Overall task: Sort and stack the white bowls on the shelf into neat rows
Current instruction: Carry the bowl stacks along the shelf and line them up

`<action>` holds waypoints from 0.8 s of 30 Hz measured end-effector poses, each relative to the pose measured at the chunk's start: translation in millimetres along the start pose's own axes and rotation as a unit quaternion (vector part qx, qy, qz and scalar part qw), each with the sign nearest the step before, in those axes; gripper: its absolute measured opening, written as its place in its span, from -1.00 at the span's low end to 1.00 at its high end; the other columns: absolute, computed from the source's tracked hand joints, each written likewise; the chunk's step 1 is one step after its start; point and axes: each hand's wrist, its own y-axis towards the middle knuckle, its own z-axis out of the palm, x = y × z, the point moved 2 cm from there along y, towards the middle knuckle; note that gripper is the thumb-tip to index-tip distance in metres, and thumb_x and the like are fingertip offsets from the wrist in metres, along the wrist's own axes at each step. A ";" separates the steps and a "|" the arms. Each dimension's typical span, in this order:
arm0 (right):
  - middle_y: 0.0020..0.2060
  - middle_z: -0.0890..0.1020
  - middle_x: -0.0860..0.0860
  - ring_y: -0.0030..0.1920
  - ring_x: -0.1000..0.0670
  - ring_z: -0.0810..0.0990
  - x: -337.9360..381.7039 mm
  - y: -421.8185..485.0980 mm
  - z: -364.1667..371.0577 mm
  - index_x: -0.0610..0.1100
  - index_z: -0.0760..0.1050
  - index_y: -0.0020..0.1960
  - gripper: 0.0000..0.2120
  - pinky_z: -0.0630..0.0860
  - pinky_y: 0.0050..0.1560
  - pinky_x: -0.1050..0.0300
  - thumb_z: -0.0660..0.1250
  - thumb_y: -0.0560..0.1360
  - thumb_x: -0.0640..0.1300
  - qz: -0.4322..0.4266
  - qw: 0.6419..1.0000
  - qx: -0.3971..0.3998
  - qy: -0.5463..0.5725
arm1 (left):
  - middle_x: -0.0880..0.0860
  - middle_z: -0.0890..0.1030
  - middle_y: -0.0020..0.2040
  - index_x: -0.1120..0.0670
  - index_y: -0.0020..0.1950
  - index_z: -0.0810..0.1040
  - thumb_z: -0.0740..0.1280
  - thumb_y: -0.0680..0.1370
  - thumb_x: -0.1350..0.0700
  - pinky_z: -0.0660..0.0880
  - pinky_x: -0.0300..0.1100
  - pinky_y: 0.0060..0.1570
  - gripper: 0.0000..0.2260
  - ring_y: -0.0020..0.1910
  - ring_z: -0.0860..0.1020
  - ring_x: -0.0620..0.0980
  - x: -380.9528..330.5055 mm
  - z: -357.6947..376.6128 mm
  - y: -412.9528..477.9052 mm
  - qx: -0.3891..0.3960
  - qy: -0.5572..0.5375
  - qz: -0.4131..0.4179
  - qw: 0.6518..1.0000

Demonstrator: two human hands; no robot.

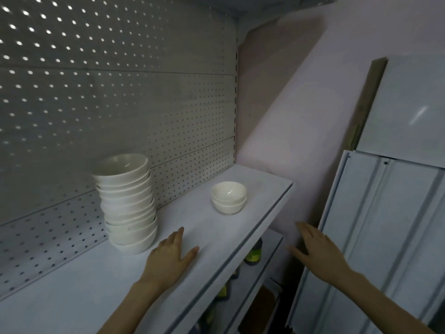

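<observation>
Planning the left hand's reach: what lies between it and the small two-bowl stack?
Only bare shelf lies between the left hand and the two-bowl stack, in the head view.

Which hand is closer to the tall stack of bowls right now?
Left. The left hand is over the shelf just right of the tall stack of bowls; the right hand is past the shelf's front edge, farther away.
</observation>
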 end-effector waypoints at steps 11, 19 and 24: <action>0.50 0.11 0.02 0.43 0.04 0.21 30.3 110.5 28.5 -0.07 -0.06 0.52 -0.12 0.18 0.45 0.11 0.17 0.39 0.34 -0.048 0.972 0.077 0.218 | 0.04 -0.07 0.58 0.10 0.55 -0.27 0.39 0.46 -0.16 0.09 -0.16 0.45 -0.02 0.54 0.04 0.00 -23.6 38.9 124.7 0.135 -0.226 0.002 0.965; 0.30 0.17 0.36 0.35 0.15 0.25 45.0 202.9 50.2 0.17 0.05 0.35 -0.28 0.20 0.22 0.46 0.43 0.37 0.05 -0.123 0.905 0.150 0.378 | -0.08 0.14 0.48 0.07 0.54 -0.16 0.57 0.34 0.06 0.29 -0.11 0.41 0.06 0.45 0.21 -0.03 -36.0 54.1 193.7 0.118 -0.325 0.015 0.938; 0.27 0.31 0.31 0.24 0.29 0.37 44.6 255.7 62.9 0.28 0.14 0.27 -0.22 0.39 0.14 0.44 0.53 0.22 0.15 -0.172 0.856 0.211 0.439 | -0.07 0.26 0.37 -0.06 0.44 0.01 0.61 0.26 0.14 0.46 -0.21 0.24 -0.03 0.36 0.35 -0.08 -41.5 66.9 220.6 0.068 -0.347 0.012 0.935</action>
